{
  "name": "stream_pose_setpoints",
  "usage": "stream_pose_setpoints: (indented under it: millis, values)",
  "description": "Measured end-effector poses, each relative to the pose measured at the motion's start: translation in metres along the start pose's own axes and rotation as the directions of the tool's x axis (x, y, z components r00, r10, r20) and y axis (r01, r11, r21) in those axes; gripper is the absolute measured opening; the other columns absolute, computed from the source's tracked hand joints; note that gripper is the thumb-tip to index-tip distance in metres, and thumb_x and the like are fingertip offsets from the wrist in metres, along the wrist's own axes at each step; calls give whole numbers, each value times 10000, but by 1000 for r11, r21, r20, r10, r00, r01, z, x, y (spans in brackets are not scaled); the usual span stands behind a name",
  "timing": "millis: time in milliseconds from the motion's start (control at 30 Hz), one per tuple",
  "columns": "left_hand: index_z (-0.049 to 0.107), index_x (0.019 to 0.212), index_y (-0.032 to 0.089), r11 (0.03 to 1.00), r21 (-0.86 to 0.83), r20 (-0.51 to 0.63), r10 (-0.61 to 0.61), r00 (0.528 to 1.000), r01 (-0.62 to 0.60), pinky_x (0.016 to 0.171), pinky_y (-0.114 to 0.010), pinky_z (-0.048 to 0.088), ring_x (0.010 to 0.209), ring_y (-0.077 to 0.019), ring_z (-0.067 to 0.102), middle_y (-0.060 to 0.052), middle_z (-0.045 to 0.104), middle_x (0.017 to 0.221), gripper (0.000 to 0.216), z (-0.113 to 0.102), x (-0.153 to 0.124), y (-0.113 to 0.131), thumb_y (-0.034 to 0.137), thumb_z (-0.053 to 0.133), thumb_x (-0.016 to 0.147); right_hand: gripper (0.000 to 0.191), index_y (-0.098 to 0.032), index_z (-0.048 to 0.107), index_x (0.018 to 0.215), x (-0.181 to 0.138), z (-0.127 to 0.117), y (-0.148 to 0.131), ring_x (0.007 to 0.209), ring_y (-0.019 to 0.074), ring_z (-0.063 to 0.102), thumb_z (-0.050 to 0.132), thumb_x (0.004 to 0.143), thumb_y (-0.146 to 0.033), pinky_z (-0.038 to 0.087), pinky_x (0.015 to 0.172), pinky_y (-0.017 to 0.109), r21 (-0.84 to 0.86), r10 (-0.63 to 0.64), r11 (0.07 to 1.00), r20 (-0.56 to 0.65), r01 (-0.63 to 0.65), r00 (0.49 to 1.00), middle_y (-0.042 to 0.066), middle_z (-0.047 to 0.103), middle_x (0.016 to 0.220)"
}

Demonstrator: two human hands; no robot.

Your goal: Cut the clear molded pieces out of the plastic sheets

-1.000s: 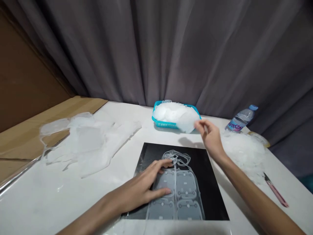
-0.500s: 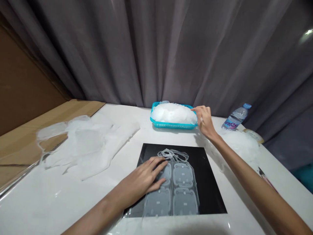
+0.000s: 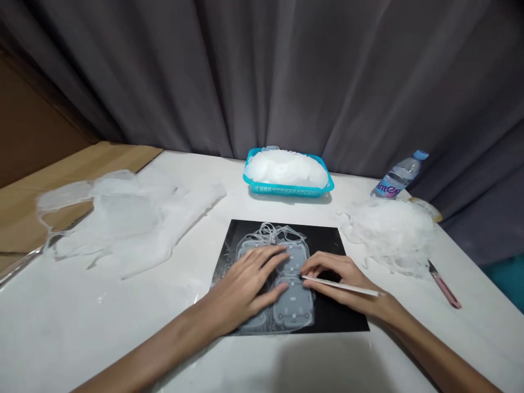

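My left hand (image 3: 254, 281) lies flat with fingers spread on a translucent grey sheet (image 3: 292, 300) of rounded rectangular pieces, hiding much of its left side. Thin clear strips (image 3: 274, 232) curl at the sheet's far end. Beneath it is a black mat (image 3: 335, 319). In my right hand (image 3: 339, 278), closed in a pinch, is a slim white pen-like tool (image 3: 347, 286). Its tip points at the sheet's right side, near the gap between two pieces. Whether the tip touches the sheet I cannot tell.
Behind the mat stands a blue basket (image 3: 286, 190) heaped with white material. Translucent scraps (image 3: 388, 232) lie on the right, near a pink-handled knife (image 3: 445, 286) and a tilted water bottle (image 3: 399, 177). Thin white sheets (image 3: 131, 218) spread on the left, partly over cardboard (image 3: 118, 155).
My right hand has come back from the basket's right edge to the sheet, where the white tool now shows in it. My left hand stays on the sheet. The view has shifted slightly.
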State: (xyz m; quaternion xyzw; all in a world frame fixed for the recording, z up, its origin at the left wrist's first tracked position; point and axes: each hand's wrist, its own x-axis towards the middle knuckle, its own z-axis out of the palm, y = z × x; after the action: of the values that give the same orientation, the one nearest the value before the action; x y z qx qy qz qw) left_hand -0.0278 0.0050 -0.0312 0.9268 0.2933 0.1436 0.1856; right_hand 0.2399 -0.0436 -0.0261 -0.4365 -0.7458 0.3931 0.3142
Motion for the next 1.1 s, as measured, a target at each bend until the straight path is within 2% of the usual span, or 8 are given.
stream_pose_setpoints:
  millis: [167,433,700,833,967,1100]
  values:
    - [490,1547,269,996,-68,85,-53,995,59,1207,-528,380,1464,-330,480,-83,500,1613,554,8,5,2,524,518,1056,105,-238,712,1053,1,0,3,1022,207,694,621,1030,-286,557,933,365,-50,-80,995,16,81,997,61,732,1064]
    - [539,1502,294,988,-121,36,-90,995,94,1200,-485,388,1459,-297,483,-57,524,1596,548,13,6,1,577,538,1032,84,-236,699,1077,0,5,7,1029,196,662,630,1030,-247,538,944,364,-97,-147,984,16,148,989,45,734,1055]
    - [655,1351,278,996,-66,-10,-61,998,60,1147,-471,445,1423,-287,516,-48,575,1545,414,13,7,5,515,614,1015,118,-232,655,1139,1,13,13,1057,203,635,590,1046,-201,530,955,368,-183,-261,948,25,261,965,62,706,1076]
    - [646,1359,286,997,-56,-10,-56,998,55,1142,-470,446,1417,-288,518,-51,576,1542,416,15,8,3,516,616,1013,98,-213,637,1105,3,17,14,996,210,627,572,1045,-171,546,887,365,-280,-349,897,29,343,937,82,690,1042]
    - [616,1387,291,997,-59,-2,-47,999,47,1157,-461,421,1428,-281,499,-49,551,1560,428,15,7,2,520,590,1027,106,-199,610,1043,-1,15,12,898,206,625,531,1047,-128,558,808,353,-387,-363,855,27,345,931,96,682,998]
    - [512,1489,296,994,-79,11,-74,997,75,1163,-457,413,1429,-279,486,-62,554,1543,528,14,6,3,547,573,1028,97,-188,608,1097,-3,13,14,888,207,646,541,1050,-137,568,810,352,-455,-423,799,38,393,905,93,704,987]
